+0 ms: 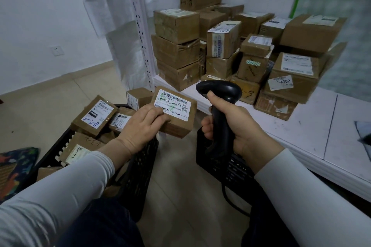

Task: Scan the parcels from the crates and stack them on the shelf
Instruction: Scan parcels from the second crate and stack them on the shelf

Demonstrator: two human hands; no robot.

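While behind the scanner (220,94), stacked parcels (222,40) on shelf (305,132).

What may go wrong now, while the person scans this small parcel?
1. The left hand covers a corner of the label on the parcel, so the scanner in the right hand may miss a barcode.
2. The stacks on the shelf look uneven; adding another parcel might tip one.

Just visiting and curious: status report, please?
Left hand grips small labelled brown cardboard parcel. Right hand grips black handheld scanner. Nothing between them.
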